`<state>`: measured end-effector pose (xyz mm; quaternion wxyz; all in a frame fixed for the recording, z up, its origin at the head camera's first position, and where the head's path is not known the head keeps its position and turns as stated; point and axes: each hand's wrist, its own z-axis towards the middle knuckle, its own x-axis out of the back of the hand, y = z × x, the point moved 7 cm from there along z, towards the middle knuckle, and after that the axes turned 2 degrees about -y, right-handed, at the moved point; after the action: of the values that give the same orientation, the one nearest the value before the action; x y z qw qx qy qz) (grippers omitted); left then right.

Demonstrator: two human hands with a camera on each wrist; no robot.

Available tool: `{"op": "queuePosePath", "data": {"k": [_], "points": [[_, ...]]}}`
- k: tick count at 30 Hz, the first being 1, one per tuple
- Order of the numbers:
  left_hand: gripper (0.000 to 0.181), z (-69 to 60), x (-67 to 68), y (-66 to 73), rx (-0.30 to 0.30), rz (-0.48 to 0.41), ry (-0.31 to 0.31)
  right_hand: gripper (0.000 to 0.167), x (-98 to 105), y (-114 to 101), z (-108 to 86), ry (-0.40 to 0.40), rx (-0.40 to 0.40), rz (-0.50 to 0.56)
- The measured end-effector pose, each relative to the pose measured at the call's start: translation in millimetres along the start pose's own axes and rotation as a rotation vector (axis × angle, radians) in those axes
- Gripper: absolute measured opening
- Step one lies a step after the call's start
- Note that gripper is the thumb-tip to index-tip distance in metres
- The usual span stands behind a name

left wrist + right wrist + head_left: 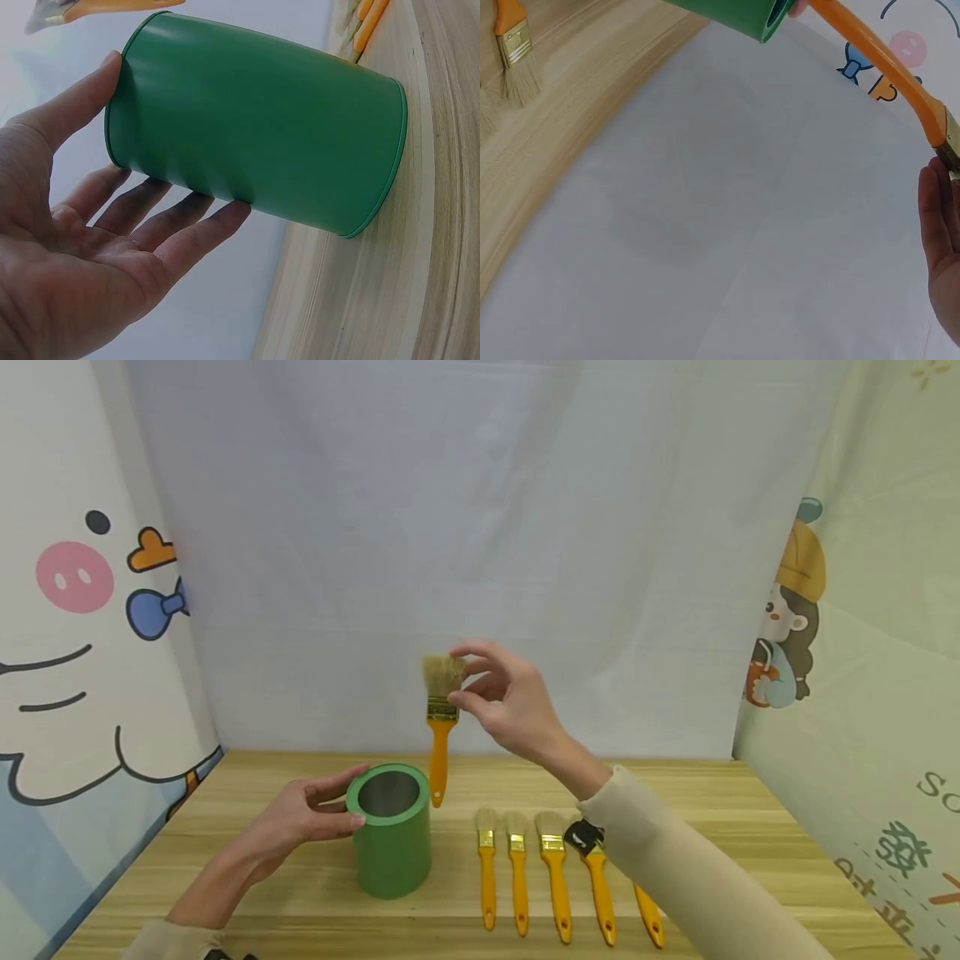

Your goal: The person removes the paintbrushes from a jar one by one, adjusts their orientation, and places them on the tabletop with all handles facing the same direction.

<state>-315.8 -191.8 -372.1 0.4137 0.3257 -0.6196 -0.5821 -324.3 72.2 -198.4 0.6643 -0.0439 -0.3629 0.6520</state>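
My left hand [303,810] holds the green can [393,857] near its open top, thumb by the rim and fingertips against the side. The can stands upright on the wooden table; in the left wrist view it fills the middle [255,124]. My right hand [510,697] pinches a paintbrush [439,739] around its metal band and bristles. Bristles up and orange handle hanging down, this brush is just right of the can's mouth and above the table. Its orange handle [885,60] shows large in the right wrist view, where most of the hand is cut off.
Several orange-handled paintbrushes lie in a row right of the can, among them a narrow one [487,872] and one with black on its bristles [597,881]. My right sleeve [690,868] partly covers the rightmost brush [649,917]. A white cloth [480,527] hangs behind the table.
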Motion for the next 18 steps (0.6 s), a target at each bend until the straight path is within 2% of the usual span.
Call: {"op": "queuePosePath", "data": {"k": [18], "points": [[0.084, -1.0, -0.5, 0.7, -0.011, 0.011, 0.004, 0.047, 3, 36, -62.1, -0.046, -0.147, 0.002]]}}
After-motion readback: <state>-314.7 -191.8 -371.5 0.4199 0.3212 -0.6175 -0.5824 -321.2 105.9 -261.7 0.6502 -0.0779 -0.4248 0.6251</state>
